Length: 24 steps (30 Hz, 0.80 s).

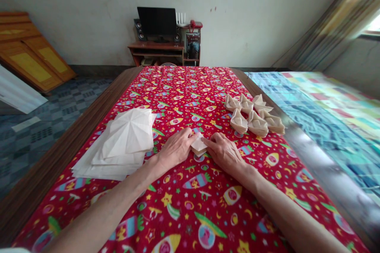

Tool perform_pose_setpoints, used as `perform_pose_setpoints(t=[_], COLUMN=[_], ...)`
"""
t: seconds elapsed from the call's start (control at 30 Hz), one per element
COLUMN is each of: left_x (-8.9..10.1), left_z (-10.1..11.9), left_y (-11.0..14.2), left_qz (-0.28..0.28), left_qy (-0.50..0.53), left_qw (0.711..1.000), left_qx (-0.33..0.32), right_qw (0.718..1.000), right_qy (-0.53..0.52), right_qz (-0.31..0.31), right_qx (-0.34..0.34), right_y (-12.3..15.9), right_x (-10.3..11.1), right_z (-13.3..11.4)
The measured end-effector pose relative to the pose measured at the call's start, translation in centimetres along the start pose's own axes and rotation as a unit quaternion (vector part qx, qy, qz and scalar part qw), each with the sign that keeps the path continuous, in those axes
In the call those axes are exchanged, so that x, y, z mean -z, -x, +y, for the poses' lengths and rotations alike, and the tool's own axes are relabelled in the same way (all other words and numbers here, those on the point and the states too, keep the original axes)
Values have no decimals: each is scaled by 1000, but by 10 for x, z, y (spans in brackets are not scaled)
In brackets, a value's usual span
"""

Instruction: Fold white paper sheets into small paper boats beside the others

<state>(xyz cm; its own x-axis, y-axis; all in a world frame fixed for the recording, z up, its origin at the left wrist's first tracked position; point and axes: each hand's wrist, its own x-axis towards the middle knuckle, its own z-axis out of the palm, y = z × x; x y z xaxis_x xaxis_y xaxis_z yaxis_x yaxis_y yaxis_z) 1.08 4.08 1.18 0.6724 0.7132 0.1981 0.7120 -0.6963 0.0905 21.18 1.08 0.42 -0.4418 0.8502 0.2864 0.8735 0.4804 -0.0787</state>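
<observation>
A small folded paper square (199, 145) lies on the red patterned cloth between my two hands. My left hand (177, 145) grips its left corner, thumb and fingers pressed together. On the opposite side, the fingers of my right hand (222, 149) are curled, with the fingertips pressing on the paper's right corner. To the left lies a stack of creased white paper sheets (127, 134), fanned out unevenly. Beyond my right hand stand several folded paper boat-like shapes (257, 123), grouped in loose rows with pointed tips up.
The red cloth (196, 189) covers a wooden table with dark edges (97, 110). A bed with a blue and checked cover (320, 126) adjoins on the right. At the far wall stands a desk (157, 47) with a monitor (157, 23). A wooden cabinet (35, 55) is at left.
</observation>
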Motion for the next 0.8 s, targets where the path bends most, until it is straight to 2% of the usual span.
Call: perform_pose_setpoints(t=[0.13,0.27,0.37,0.47,0.57,0.7,0.8], left_x=[3,6,7,5,2,0,0], left_z=[-2,-3,-3,-3,-2,-1,-1], left_y=[-9,-9,-2,5,9,9,9], left_qz=[-32,-44,-34,0,28,31,28], left_qy=[-33,-49,-31,4,20,14,-7], left_qw=[998,997,998,1000,999,999,999], left_qx=[-37,-34,-33,-27,-11,-13,-15], right_qw=[1000,1000,1000,1000,998,989,988], right_qy=[6,11,6,8,30,13,-13], right_qz=[-11,-22,-19,-5,36,83,90], right_qx=[-2,-10,-4,3,39,124,125], right_y=[0,0,0,0,2,6,8], right_x=[2,3,2,1,0,0,-1], right_z=[-1,-2,-1,0,0,-1,-2])
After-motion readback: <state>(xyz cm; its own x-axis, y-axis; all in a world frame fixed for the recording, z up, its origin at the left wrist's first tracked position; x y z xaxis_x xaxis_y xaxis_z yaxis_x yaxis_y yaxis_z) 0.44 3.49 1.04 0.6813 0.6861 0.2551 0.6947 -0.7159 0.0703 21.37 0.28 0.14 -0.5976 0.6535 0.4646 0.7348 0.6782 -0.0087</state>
